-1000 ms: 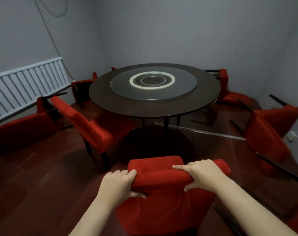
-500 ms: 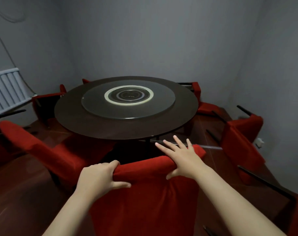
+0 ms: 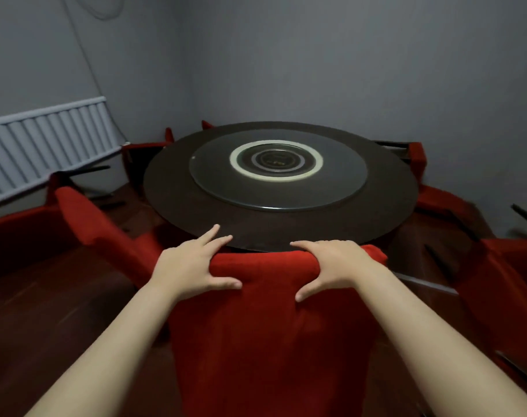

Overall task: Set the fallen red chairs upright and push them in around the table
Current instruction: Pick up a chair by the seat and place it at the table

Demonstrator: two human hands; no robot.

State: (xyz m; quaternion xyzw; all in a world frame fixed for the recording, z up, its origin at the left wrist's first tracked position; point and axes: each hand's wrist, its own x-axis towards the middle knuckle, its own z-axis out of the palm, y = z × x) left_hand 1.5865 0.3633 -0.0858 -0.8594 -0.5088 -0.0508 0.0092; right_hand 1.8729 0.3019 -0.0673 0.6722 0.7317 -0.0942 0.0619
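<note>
An upright red chair (image 3: 265, 326) stands right in front of me, the top of its backrest against the near edge of the round dark table (image 3: 286, 233). My left hand (image 3: 190, 266) lies on the backrest's left top corner, fingers straight and pointing at the table, thumb on the back face. My right hand (image 3: 331, 266) grips the right part of the top edge, with fingers over it and thumb behind. Another red chair (image 3: 87, 224) stands at the table's left. A fallen red chair (image 3: 496, 281) lies on the right with its dark legs sticking out.
A glass turntable (image 3: 214, 182) sits in the middle of the table. More red chairs show at the back left (image 3: 142, 152), back right (image 3: 415, 158) and far left (image 3: 15, 236). A white slatted panel (image 3: 45, 145) leans on the left wall. Grey walls close in behind.
The chair in my hands has moved forward until its backrest meets the table edge. My left fingers have straightened over the top; my right hand has curled round it.
</note>
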